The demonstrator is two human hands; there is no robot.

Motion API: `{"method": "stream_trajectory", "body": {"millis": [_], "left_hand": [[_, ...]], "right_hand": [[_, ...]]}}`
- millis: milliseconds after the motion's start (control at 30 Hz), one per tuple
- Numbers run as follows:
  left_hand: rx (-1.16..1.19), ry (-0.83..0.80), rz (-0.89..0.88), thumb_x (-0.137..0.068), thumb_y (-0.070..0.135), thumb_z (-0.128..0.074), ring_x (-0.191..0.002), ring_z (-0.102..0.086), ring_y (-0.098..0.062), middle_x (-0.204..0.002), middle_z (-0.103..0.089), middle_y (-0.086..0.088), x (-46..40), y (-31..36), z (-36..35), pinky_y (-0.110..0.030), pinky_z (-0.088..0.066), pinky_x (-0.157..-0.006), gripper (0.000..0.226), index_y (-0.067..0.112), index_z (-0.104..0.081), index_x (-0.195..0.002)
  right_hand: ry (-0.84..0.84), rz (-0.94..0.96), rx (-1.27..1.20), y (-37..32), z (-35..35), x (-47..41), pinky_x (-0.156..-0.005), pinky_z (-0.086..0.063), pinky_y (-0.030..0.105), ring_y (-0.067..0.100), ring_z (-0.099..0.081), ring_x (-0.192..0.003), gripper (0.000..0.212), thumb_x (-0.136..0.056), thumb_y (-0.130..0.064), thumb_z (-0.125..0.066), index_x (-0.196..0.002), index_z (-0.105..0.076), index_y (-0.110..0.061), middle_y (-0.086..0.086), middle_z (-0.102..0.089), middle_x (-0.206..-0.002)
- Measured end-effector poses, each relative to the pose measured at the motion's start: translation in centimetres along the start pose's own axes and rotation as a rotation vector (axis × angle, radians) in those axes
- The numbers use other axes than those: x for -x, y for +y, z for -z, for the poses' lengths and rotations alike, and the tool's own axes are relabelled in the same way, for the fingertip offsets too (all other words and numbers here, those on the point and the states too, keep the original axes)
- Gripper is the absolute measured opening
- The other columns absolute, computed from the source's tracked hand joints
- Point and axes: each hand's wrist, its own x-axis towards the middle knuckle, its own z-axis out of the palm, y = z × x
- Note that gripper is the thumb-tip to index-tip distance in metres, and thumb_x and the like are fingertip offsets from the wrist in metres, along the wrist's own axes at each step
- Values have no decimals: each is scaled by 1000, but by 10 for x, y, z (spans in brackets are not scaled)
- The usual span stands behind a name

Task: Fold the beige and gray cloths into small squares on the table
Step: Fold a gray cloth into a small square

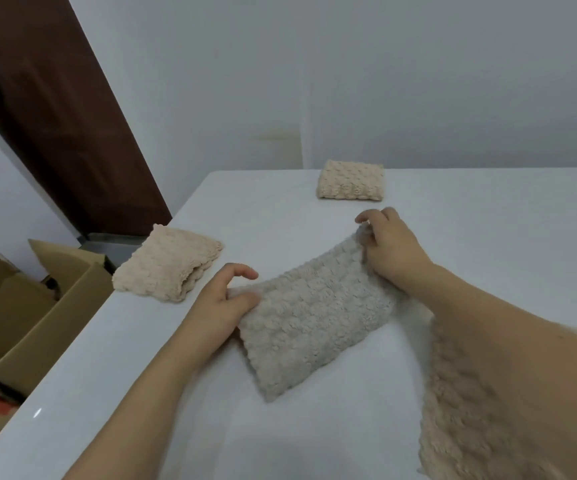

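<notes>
A cardboard box stood open left of the table; its contents could not be made out. The left hand and right hand pinched opposite ends of the gray cloth, its long axis running between them. Folded beige cloths lay beyond the grip; another beige cloth lay under the right forearm.

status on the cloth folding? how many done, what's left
Done: two beige cloths lie folded, one at the table's left edge, one at the far side. In hand: the left hand and right hand each grip an end of the gray cloth, folded to a strip, not yet square. Left: another beige cloth by the right forearm looks unfolded.
</notes>
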Motion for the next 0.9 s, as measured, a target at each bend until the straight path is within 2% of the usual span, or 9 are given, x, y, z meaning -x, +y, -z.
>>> {"method": "stream_trajectory", "body": {"millis": [167,300,400,467,567,633,700,800,900], "left_hand": [[83,-125,21,-98,15,-53,-65,-54,-27,-79,-63,-16,18,6,8,-32,-40,-53,19,21,-71,-96],[71,-334,64,-69,3,-49,-85,-61,-28,-106,-70,-16,34,2,19,-37,-48,-74,46,15,-71,-107],[-84,-352,-21,-79,-12,-49,-104,-68,-22,-114,-72,-4,44,2,20,-35,-53,-91,51,19,-67,-115],[-239,-261,-97,-84,-11,-54,-100,-69,-23,-108,-73,-4,48,1,21,-41,-54,-94,48,28,-72,-106],[-190,-233,-151,-78,1,-61,-83,-69,-25,-94,-74,-11,55,0,26,-38,-54,-83,32,27,-76,-89],[-238,-222,-183,-75,14,-62,-81,-63,-23,-91,-70,4,55,-4,28,-27,-48,-76,23,31,-75,-84],[-321,-208,-216,-73,33,-65,-96,-56,-16,-98,-59,17,54,-6,29,-19,-44,-83,12,33,-73,-82],[-286,-235,-257,-76,40,-65,-122,-49,-6,-120,-56,22,48,-3,25,-25,-35,-104,26,23,-72,-94],[-126,-244,-267,-86,24,-65,-104,-66,-9,-107,-72,6,36,12,9,-20,-48,-91,15,25,-75,-97]], "right_hand": [[193,99,144,-40,13,14,-80,-46,43,33,-54,-93,35,-90,-24,-57,-121,-55,-8,16,-50,-118],[-72,207,176,-54,-6,77,-80,-41,37,25,-53,-92,27,-94,-38,-43,-101,-58,-17,2,-54,-101],[-166,191,101,-48,-9,98,-100,-30,34,19,-42,-117,37,-97,-47,-38,-122,-53,-23,-3,-48,-123],[-177,181,107,-47,-4,100,-113,-18,37,19,-31,-133,44,-98,-50,-34,-133,-46,-26,-1,-40,-141],[-351,143,192,-45,-2,106,-119,4,43,20,-2,-148,55,-99,-55,-23,-150,-21,-35,-1,-8,-161],[-502,126,188,-43,0,111,-119,9,42,17,10,-148,60,-98,-59,-16,-153,-5,-37,-5,5,-162],[-464,146,159,-40,6,110,-119,7,42,15,4,-149,61,-97,-60,-18,-152,-8,-37,-6,-1,-162],[-347,140,171,-33,15,96,-120,-6,42,16,-20,-144,55,-98,-52,-32,-147,-31,-28,-3,-26,-156],[-280,127,91,-25,22,80,-106,-35,36,19,-50,-121,35,-98,-34,-43,-122,-61,-16,1,-58,-130]]}}
